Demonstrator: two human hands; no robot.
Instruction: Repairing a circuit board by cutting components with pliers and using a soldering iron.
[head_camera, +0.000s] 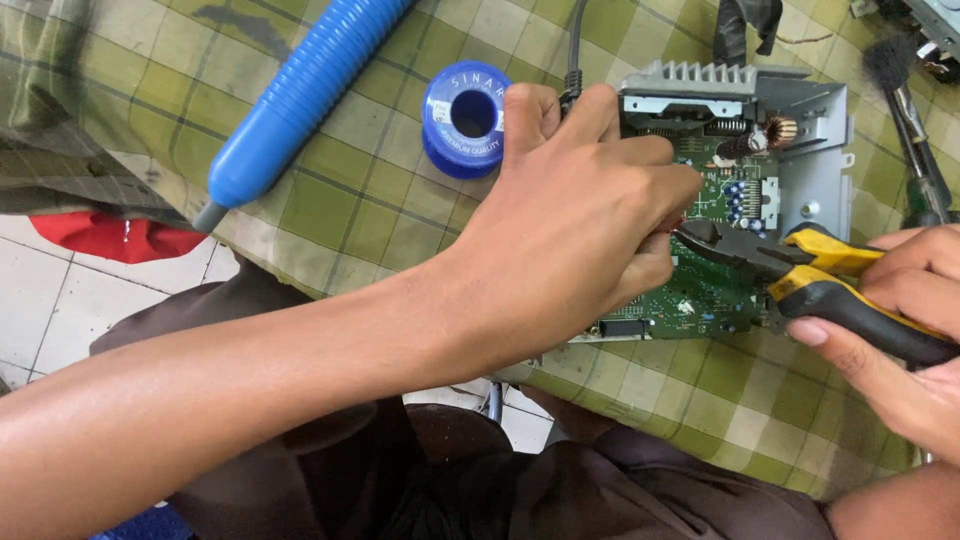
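Step in hand, by the look of it: working on a part on the circuit board (700, 290) w/ pliers (790, 265).

Left hand (570, 240) sits mid-frame, curled over the board's left half, fingers bent & pressing down near the pliers' tip. It seems to steady the board or pinch something small there; can't tell what, the hand hides it. A dark cable (575, 45) runs up from behind that hand toward the top edge.

Right hand (900, 330), right edge of frame, is closed round the yellow/black pliers handles. Pliers' nose points left, tip at the board just beside the left fingertips. Jaws look nearly closed, though whether they bite a lead is hidden.

Board lies centre-right on the green checked cloth (330, 200) over the worktop, inside a grey metal chassis (800, 130) w/ finned heatsink at top.

Other bits: blue solder spool (465, 115) just left of the hand, blue desoldering pump (300, 95) upper left, brush (900, 90) upper right.

Next move, I'd judge, needs a firm left-hand hold on the board & a small, controlled squeeze or pull w/ the pliers, keeping fingertips clear of the tip.
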